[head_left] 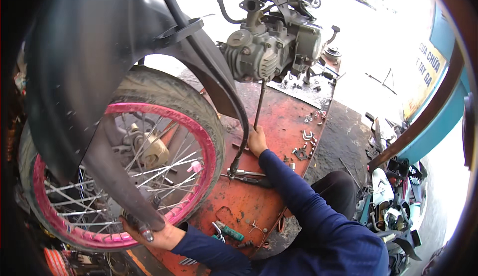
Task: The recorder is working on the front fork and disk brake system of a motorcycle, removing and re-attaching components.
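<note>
My left hand is closed around the lower end of the grey front fork and its chrome axle fitting, beside the motorbike's pink-rimmed wheel; part of its grip is hidden. My right hand is closed on a thin metal rod that rises upright toward the underside of the exposed engine. A black hose or cable runs down just left of that hand, near some chrome tools. Above the wheel is a dark plastic fender.
The red work platform holds several small bolts and clamps, a green-handled tool and loose wire. A metal tread plate lies behind. At right, a pile of parts sits beside a blue stand with a brown post.
</note>
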The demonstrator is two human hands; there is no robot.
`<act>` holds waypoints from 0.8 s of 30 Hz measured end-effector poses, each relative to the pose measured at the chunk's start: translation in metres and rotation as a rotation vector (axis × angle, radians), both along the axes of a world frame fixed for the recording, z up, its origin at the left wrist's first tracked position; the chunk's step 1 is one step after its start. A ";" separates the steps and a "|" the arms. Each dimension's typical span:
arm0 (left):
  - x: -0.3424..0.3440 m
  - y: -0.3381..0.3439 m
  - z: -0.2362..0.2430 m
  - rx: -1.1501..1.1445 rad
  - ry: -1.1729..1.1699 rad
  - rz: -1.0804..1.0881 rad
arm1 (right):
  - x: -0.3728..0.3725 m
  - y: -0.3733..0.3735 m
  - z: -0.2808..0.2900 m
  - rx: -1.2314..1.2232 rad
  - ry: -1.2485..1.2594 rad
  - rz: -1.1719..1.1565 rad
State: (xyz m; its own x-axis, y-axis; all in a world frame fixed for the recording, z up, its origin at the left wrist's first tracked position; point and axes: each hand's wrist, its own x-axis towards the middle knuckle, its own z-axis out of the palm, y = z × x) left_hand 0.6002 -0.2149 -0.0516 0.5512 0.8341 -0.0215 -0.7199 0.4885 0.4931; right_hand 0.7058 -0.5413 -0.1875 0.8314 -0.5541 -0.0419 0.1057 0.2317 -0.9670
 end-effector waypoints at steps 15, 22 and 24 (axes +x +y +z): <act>0.000 -0.001 -0.004 0.399 0.236 0.108 | -0.001 -0.010 0.012 -0.062 0.070 -0.010; 0.008 0.023 -0.019 0.544 0.224 0.138 | 0.001 -0.016 0.004 -0.102 0.069 -0.015; 0.007 0.010 -0.003 0.453 0.209 0.130 | 0.002 -0.019 0.007 -0.124 0.120 -0.003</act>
State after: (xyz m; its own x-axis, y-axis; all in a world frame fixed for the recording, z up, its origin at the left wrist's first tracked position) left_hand 0.6070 -0.2050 -0.0543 0.4648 0.8466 0.2592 -0.6237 0.1053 0.7746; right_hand 0.7080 -0.5601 -0.1808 0.8230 -0.5635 -0.0720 -0.0121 0.1094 -0.9939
